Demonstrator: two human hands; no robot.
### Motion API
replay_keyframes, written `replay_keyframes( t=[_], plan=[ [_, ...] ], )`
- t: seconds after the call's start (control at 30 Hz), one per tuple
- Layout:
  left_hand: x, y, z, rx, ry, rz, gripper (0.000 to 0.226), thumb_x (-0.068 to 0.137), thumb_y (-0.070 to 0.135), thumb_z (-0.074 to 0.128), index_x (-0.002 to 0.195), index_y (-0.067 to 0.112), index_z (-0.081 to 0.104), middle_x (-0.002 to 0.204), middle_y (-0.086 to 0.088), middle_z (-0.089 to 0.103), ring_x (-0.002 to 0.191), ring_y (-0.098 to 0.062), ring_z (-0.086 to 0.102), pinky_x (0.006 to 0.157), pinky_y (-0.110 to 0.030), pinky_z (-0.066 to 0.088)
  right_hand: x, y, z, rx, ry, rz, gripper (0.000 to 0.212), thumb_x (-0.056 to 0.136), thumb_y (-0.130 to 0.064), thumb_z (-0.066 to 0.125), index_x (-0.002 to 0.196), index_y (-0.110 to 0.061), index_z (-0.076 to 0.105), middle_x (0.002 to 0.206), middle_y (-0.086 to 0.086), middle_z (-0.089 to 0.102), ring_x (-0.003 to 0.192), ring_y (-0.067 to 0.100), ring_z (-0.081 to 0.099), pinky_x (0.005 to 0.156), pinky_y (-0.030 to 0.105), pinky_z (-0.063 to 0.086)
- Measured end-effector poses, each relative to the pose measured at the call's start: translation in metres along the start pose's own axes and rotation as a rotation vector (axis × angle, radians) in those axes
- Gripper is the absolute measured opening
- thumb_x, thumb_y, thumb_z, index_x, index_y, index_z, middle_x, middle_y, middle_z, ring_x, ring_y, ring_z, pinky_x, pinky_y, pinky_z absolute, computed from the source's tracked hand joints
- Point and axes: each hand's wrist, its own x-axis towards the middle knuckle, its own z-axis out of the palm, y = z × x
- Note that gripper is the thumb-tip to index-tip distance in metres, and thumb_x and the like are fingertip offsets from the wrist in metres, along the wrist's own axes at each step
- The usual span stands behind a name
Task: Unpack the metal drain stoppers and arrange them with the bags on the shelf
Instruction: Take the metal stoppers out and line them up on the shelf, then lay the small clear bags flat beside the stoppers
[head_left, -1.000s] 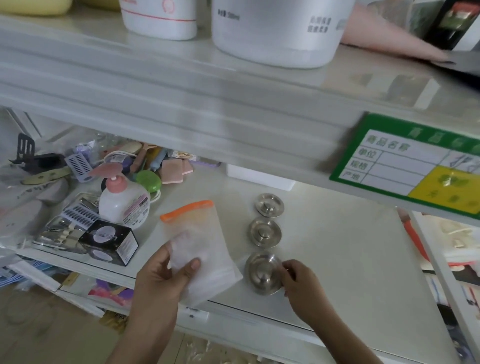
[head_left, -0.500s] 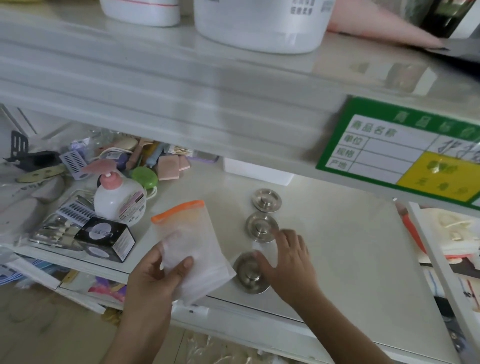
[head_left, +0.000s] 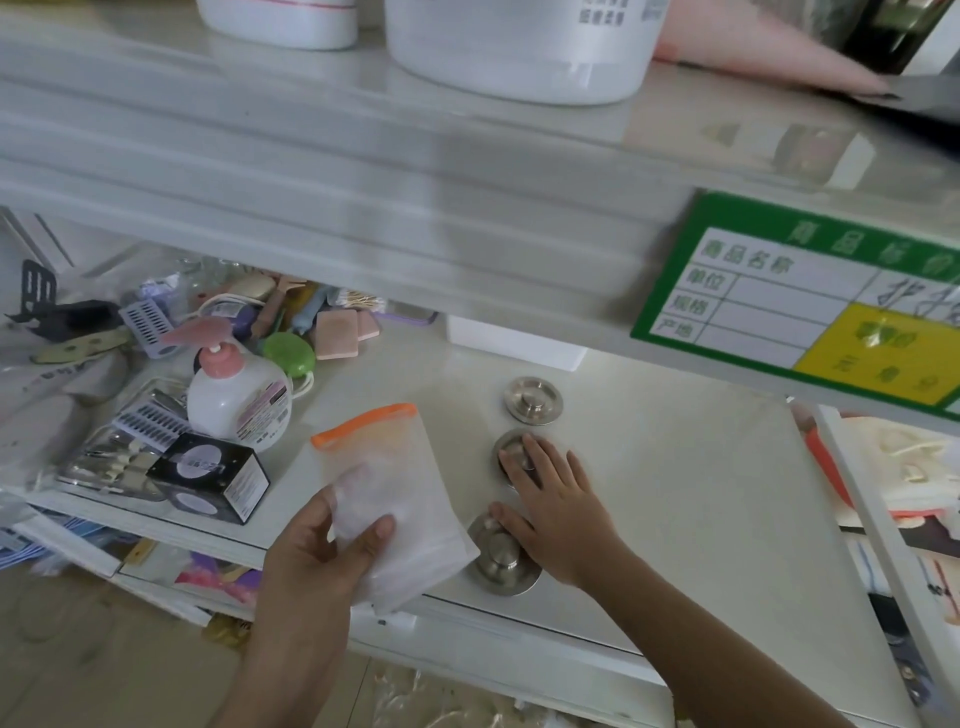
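Note:
Three metal drain stoppers lie in a row on the white shelf (head_left: 675, 493). The far stopper (head_left: 532, 400) sits free. My right hand (head_left: 558, 512) lies spread over the other two: its fingertips rest on the middle stopper (head_left: 506, 449) and its thumb touches the near stopper (head_left: 498, 564) at the shelf's front edge. My left hand (head_left: 317, 566) grips a clear plastic bag with an orange zip strip (head_left: 395, 499), held upright just left of the stoppers. The bag looks empty.
Cluttered toiletries fill the shelf's left: a pink-capped pump bottle (head_left: 236, 397), a black box (head_left: 213, 475), packaged eyelashes (head_left: 140, 431), a green case (head_left: 288, 353). A white box (head_left: 514, 343) stands at the back. A green price label (head_left: 800, 301) hangs above.
My right hand left the near stopper's right side and reached forward, fingers now spread over the middle stopper. The left hand keeps holding the bag in about the same place.

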Motion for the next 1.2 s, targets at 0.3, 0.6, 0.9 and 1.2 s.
replay_keyframes(
  t=[0.3,0.6,0.9,1.2],
  plan=[
    [0.003,-0.004,0.007,-0.024,-0.012,-0.028,0.054,0.080,-0.011,0.068,0.130,0.011,0.066,0.121,-0.011,0.076,0.108,-0.029,0.072,0.086,-0.040,0.061,0.001,0.015,-0.003,-0.043,-0.013,-0.089,0.080,0.093,-0.069,0.006,0.153,-0.022,0.031,0.160,0.016,0.029,0.149,0.032,0.019,0.119,0.055,0.016],
    [-0.010,0.002,0.028,0.063,-0.080,-0.030,0.058,0.070,-0.003,0.080,0.123,0.015,0.071,0.100,-0.011,0.082,0.089,-0.027,0.077,0.077,-0.044,0.063,-0.009,-0.045,-0.083,1.095,0.254,0.159,0.041,0.099,-0.036,0.055,0.088,0.001,0.068,0.077,0.012,0.064,0.071,0.011,0.056,0.069,0.031,0.044],
    [-0.023,0.013,0.052,0.003,-0.046,-0.053,0.037,0.079,0.020,0.070,0.115,0.018,0.076,0.109,-0.004,0.081,0.102,-0.020,0.077,0.087,-0.042,0.062,-0.037,-0.049,-0.099,1.516,0.368,0.393,0.015,0.091,-0.019,0.070,0.091,-0.007,0.077,0.084,0.007,0.078,0.072,0.015,0.069,0.068,0.028,0.057],
    [-0.015,0.007,0.032,0.171,0.244,-0.017,0.029,0.081,0.012,0.081,0.095,0.037,0.082,0.087,-0.012,0.065,0.078,-0.027,0.061,0.088,-0.061,0.055,-0.017,0.092,-0.105,1.324,0.259,0.599,0.007,0.097,-0.006,0.058,0.093,-0.002,0.063,0.100,0.029,0.073,0.070,0.034,0.074,0.067,0.039,0.058]
  ],
)
